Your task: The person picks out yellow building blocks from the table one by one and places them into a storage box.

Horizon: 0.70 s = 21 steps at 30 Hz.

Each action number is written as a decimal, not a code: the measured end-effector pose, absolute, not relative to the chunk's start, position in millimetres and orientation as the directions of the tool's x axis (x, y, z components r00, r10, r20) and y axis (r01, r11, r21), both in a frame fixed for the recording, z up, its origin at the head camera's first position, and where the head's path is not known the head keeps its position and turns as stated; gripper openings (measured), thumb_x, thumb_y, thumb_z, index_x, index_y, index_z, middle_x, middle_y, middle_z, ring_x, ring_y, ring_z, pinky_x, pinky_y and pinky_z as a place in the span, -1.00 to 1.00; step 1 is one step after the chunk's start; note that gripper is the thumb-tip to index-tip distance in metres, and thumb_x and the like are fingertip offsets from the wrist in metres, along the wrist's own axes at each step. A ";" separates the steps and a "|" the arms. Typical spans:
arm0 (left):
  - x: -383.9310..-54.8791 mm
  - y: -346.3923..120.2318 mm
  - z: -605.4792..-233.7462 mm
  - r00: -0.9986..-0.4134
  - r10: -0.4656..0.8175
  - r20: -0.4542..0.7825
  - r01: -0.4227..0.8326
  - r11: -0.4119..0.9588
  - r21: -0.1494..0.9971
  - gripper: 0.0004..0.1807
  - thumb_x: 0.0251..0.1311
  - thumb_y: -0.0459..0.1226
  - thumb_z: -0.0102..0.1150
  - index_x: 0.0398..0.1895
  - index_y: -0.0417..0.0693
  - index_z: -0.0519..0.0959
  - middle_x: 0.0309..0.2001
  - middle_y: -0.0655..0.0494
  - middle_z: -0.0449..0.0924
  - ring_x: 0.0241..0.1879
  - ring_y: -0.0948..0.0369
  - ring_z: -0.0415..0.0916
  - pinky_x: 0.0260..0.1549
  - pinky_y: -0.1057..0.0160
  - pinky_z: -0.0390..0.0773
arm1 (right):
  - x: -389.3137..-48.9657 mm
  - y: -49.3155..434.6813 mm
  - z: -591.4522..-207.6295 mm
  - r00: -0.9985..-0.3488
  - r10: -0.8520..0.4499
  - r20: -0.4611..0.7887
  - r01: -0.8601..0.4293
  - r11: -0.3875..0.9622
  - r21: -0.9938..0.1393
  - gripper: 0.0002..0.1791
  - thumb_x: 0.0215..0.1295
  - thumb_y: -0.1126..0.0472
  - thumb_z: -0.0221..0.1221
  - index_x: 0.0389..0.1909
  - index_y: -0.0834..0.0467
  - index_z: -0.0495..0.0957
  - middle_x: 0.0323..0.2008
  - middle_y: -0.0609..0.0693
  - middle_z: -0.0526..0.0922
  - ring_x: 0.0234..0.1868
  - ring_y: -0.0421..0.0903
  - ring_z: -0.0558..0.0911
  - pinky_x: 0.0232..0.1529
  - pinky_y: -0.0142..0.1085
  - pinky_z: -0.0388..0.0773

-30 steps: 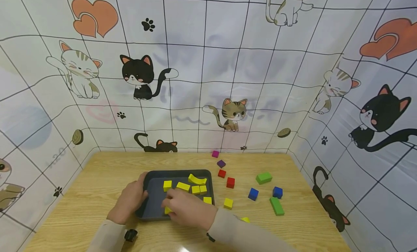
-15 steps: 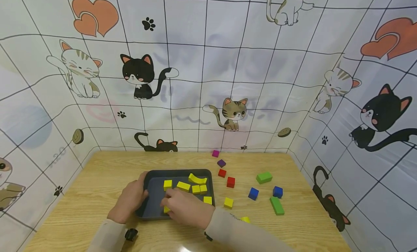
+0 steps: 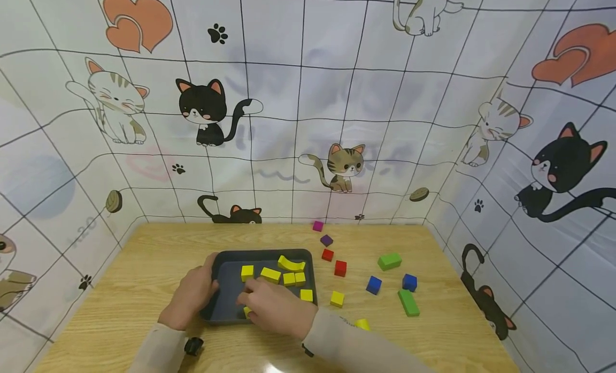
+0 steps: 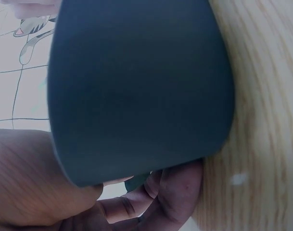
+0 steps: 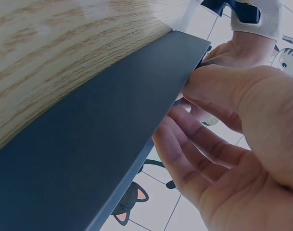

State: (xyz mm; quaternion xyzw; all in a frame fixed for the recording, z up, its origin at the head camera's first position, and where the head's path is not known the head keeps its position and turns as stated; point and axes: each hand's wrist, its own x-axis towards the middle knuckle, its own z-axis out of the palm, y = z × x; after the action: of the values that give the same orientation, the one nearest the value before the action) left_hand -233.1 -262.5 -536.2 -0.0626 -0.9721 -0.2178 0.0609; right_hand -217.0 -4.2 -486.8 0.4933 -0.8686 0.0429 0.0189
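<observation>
A dark grey tray (image 3: 226, 292) lies on the wooden table, with several yellow blocks inside, among them a curved one (image 3: 291, 264). My left hand (image 3: 191, 294) grips the tray's left end; in the left wrist view its fingers (image 4: 177, 190) curl along the tray's outer wall (image 4: 141, 86). Reaching over the front rim, my right hand (image 3: 279, 307) pinches a yellow block (image 3: 247, 311) near the tray's front, mostly covered by the hand. The right wrist view shows the thumb and fingers bent over the tray wall (image 5: 98, 120), fingertips partly hidden behind it.
Right of the tray lie a yellow cube (image 3: 337, 298), a yellow piece (image 3: 362, 324) partly behind the right sleeve, blue cubes (image 3: 374, 285), green blocks (image 3: 389, 261) and red cubes (image 3: 340, 268). Purple (image 3: 326, 240) and magenta (image 3: 318, 226) cubes sit farther back. A cat-print curtain (image 3: 279, 137) surrounds the table.
My right hand has shifted slightly left inside the tray, and the yellow block at its fingertips has moved a little and shows less. The left hand and tray stay in place.
</observation>
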 end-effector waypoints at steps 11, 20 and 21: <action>-231.7 -256.5 -525.5 -0.993 0.088 0.082 0.115 0.898 0.426 -0.18 0.48 -0.45 0.37 0.72 -0.49 0.25 -0.18 -0.32 0.78 -0.34 0.02 0.62 -0.28 -0.09 0.70 | -211.4 2.3 -486.7 -0.543 -0.837 0.066 -0.839 0.540 -0.062 -0.68 0.53 0.12 0.57 0.23 -0.09 0.88 0.12 -0.13 0.79 0.02 -0.31 0.67 0.04 -0.60 0.66; -233.7 -260.9 -524.9 -0.992 0.088 0.095 0.121 0.894 0.432 -0.18 0.44 -0.45 0.38 0.69 -0.47 0.27 -0.13 -0.45 0.77 -0.29 -0.13 0.73 -0.28 -0.20 0.73 | -209.8 5.6 -477.8 -0.568 -0.821 0.061 -0.822 0.563 -0.087 -0.65 0.51 0.14 0.58 0.25 -0.11 0.88 0.13 -0.14 0.79 0.06 -0.31 0.70 0.09 -0.55 0.69; -234.0 -260.3 -525.0 -0.991 0.092 0.098 0.126 0.893 0.433 -0.18 0.44 -0.46 0.38 0.68 -0.47 0.28 -0.13 -0.46 0.77 -0.28 -0.14 0.74 -0.27 -0.21 0.73 | -209.6 7.3 -477.4 -0.575 -0.816 0.061 -0.817 0.568 -0.099 -0.64 0.52 0.15 0.57 0.26 -0.11 0.88 0.14 -0.14 0.79 0.08 -0.31 0.71 0.09 -0.54 0.69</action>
State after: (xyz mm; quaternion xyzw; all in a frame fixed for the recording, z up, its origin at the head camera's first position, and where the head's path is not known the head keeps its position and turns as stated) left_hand -234.0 -260.3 -525.0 -0.0559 -0.9721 -0.2246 0.0376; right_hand -209.6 7.3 -477.4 0.4611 -0.8854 0.0583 0.0042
